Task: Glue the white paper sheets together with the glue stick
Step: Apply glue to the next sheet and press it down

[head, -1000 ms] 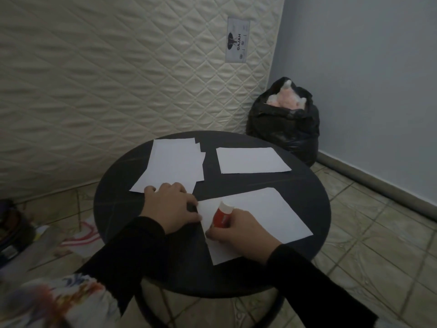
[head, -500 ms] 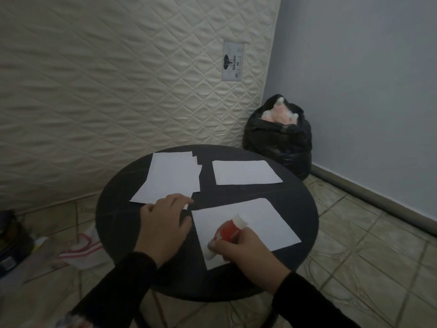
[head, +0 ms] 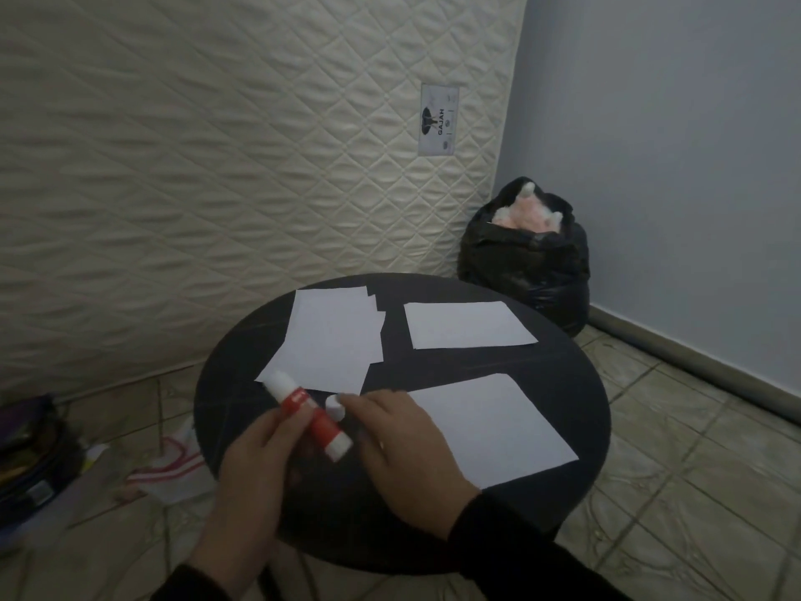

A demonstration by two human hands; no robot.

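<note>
A red glue stick with white ends is held tilted above the round black table, gripped by my left hand. My right hand pinches a small white cap beside the stick's middle. One white sheet lies near me on the right, partly under my right hand. A stack of white sheets lies at the far left of the table, and a single sheet at the far right.
A quilted mattress leans against the wall behind the table. A full black rubbish bag stands in the corner by the grey wall. A plastic bag and other clutter lie on the tiled floor at left.
The glue stick has left the near sheet and passed from my right hand to my left. My right hand now holds the white cap, and my left hand has come off the paper.
</note>
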